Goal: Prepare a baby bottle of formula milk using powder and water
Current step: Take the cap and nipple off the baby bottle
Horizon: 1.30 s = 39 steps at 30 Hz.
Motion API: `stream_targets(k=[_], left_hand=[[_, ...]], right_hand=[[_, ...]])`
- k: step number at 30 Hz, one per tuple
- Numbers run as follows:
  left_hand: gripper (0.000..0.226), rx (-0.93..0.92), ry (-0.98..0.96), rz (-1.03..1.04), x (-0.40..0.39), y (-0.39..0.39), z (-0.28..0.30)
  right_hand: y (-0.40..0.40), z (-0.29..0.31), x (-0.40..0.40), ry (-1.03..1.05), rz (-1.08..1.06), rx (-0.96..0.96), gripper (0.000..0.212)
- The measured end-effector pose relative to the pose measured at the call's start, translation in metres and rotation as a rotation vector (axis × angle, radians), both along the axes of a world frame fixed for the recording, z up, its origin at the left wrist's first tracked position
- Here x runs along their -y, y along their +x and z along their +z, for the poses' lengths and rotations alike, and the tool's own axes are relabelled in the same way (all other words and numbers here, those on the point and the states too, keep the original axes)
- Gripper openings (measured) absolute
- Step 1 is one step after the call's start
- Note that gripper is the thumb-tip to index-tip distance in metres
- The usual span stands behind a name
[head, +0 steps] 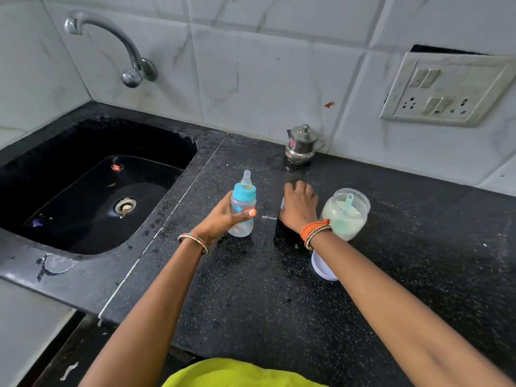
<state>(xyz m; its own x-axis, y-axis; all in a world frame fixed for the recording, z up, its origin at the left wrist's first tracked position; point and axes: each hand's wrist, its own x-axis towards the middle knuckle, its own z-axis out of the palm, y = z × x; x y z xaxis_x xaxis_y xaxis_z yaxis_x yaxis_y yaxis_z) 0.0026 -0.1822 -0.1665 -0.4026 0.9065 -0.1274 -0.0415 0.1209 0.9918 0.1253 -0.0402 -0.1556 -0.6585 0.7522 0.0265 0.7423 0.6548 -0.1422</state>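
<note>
Left hand [223, 216]: grips upright bottle [242, 208], mid-counter [251, 303]. Right hand [298, 203]: knuckles up, grip indiscernible. Open powder jar [344, 215] beside it; lid [321, 268] nearer front edge.

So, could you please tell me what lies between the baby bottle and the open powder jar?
In the head view, only the right hand, resting on the counter, lies between the bottle and the jar.

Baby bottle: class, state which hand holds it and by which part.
The left hand grips the baby bottle around its clear body, below the blue collar. The right hand does not touch it.
</note>
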Motion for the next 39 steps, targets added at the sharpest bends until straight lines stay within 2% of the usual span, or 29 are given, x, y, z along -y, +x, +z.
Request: stream_targets(k=[2, 3, 5, 6, 9, 10, 15, 16, 19, 22, 25, 28, 30, 32, 34, 35, 39], left_hand=[[0.049, -0.004, -0.002, 0.016, -0.001, 0.000, 0.001], [0.046, -0.010, 0.000, 0.024, -0.002, 0.001, 0.002], [0.049, -0.034, 0.005, 0.027, -0.006, 0.004, 0.006], [0.051, -0.052, 0.007, 0.026, -0.008, 0.007, 0.009], [0.047, -0.192, -0.018, 0.099, -0.016, 0.015, 0.011], [0.045, -0.276, -0.039, 0.136, -0.018, 0.017, 0.010], [0.045, -0.792, -0.136, 0.313, -0.013, 0.018, 0.021], [0.045, -0.869, -0.125, 0.355, -0.013, 0.021, 0.026], [0.042, -1.019, -0.072, 0.416, -0.012, 0.033, 0.029], [0.042, -0.951, -0.067, 0.342, -0.008, 0.041, 0.033], [0.038, -0.837, -0.093, 0.110, -0.003, 0.031, 0.048], [0.028, -0.403, -0.024, -0.215, 0.005, 0.017, 0.058], [0.031, -0.186, -0.024, -0.446, 0.013, 0.006, 0.057], [0.043, -0.102, -0.062, -0.607, 0.018, -0.001, 0.051], [0.049, -0.111, -0.121, -0.693, 0.018, -0.004, 0.044], [0.050, -0.113, -0.137, -0.711, 0.016, -0.004, 0.040], [0.043, -0.048, -0.098, -0.609, 0.009, -0.004, 0.026]], right_hand=[[-0.003, 0.012, 0.009, 0.074, 0.014, -0.187, 0.049], [-0.005, 0.023, 0.015, 0.022, 0.042, -0.346, 0.044], [-0.013, 0.045, 0.030, -0.228, 0.071, -0.592, 0.042], [-0.016, 0.052, 0.036, -0.331, 0.074, -0.617, 0.045], [-0.022, 0.060, 0.045, -0.246, 0.088, -0.400, 0.054], [-0.022, 0.060, 0.043, -0.250, 0.067, -0.380, 0.055], [-0.017, 0.065, 0.028, -0.589, 0.073, -0.392, 0.055], [-0.014, 0.065, 0.028, -0.598, 0.096, -0.431, 0.055], [-0.008, 0.065, 0.032, -0.445, 0.145, -0.480, 0.051], [-0.003, 0.062, 0.034, -0.389, 0.158, -0.565, 0.050], [0.005, 0.059, 0.034, -0.334, 0.212, -0.644, 0.051], [0.011, 0.067, 0.039, -0.349, 0.437, -0.653, 0.055], [0.015, 0.081, 0.041, -0.434, 0.580, -0.512, 0.051], [0.018, 0.098, 0.036, -0.526, 0.701, -0.244, 0.035], [0.019, 0.110, 0.027, -0.549, 0.786, -0.049, 0.045], [0.019, 0.113, 0.023, -0.556, 0.802, -0.031, 0.052], [0.015, 0.111, 0.011, -0.653, 0.704, -0.273, 0.051]])
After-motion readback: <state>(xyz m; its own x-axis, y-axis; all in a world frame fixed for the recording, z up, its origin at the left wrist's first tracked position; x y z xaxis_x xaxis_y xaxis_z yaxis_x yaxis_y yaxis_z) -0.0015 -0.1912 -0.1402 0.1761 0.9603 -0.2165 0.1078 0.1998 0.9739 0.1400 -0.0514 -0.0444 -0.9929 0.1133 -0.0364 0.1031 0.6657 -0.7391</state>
